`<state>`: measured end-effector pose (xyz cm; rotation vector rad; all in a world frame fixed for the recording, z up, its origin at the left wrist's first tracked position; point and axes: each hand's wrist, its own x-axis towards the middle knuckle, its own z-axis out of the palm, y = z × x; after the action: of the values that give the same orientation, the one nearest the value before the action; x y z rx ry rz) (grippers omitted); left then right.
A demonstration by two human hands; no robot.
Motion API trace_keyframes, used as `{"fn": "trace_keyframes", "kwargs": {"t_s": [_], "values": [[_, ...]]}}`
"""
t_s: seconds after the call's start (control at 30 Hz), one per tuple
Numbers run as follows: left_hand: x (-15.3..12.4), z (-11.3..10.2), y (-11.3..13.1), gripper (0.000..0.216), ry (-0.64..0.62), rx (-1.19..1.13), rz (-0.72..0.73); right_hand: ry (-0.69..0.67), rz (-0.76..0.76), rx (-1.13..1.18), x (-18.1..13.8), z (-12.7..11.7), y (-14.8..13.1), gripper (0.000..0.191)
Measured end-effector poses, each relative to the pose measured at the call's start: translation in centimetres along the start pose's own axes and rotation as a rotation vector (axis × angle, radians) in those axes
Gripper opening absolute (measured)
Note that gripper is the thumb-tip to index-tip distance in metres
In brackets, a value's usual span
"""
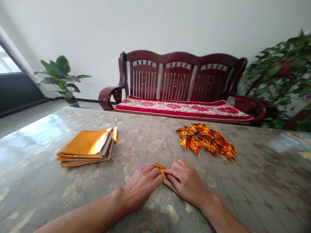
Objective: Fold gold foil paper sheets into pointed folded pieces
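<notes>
Between my two hands, low over the near middle of the table, is a partly folded sheet of gold foil paper (161,169), its grey-white back showing along the lower edge. My left hand (144,183) has its fingers closed at the paper's left side. On the right side, my right hand (186,181) pinches the paper between thumb and fingers. Much of the sheet is hidden under the fingers. To the left lies a stack of square gold foil sheets (84,143), slightly uneven. Beyond my right hand is a loose pile of pointed, folded gold foil pieces (211,142).
The table (97,200) has a patterned, shiny cover. A clear plastic bag (283,142) lies at its right edge. Behind the table stands a dark red wooden bench (177,81) with a flowered cushion (170,106). Potted plants (62,77) flank it on both sides.
</notes>
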<state>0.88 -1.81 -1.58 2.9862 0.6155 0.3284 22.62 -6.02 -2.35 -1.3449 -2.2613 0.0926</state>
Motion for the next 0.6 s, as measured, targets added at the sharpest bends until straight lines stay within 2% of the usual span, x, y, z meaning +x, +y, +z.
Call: {"fn": "trace_keyframes", "kwargs": {"t_s": [0.3, 0.6], "values": [[0.06, -0.08, 0.15, 0.022, 0.083, -0.046, -0.015, -0.023, -0.008, -0.007, -0.08, -0.07, -0.05, 0.014], [0.46, 0.52, -0.52, 0.029, 0.097, -0.032, -0.025, -0.028, 0.016, -0.016, 0.00, 0.19, -0.09, 0.015]]}}
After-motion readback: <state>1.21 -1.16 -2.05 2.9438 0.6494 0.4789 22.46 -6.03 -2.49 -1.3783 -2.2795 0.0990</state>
